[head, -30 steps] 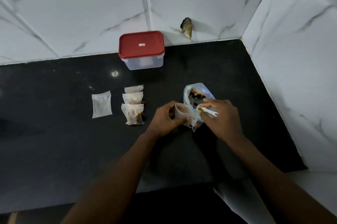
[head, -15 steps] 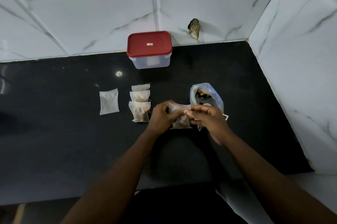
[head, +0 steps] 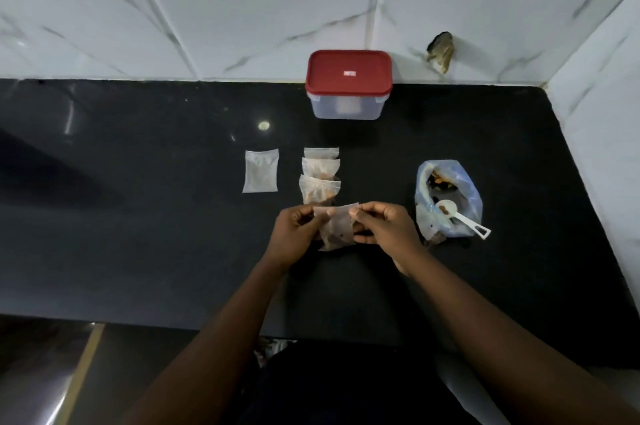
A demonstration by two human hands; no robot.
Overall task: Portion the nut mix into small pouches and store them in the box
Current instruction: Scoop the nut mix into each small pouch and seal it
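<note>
Scoop (head: 450, 211) now in bag (head: 465, 182); left hand (head: 294, 234), right hand (head: 384, 230) pinch pouch (head: 337, 229) top.

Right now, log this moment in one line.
left hand: pinches pouch | right hand: pinches pouch | scoop: on bag | box: lidded

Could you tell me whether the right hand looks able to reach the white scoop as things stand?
Probably yes: the scoop lies uncovered on the nut bag right of the right hand, with nothing between, though that hand is pinching the pouch and must release it.
</note>
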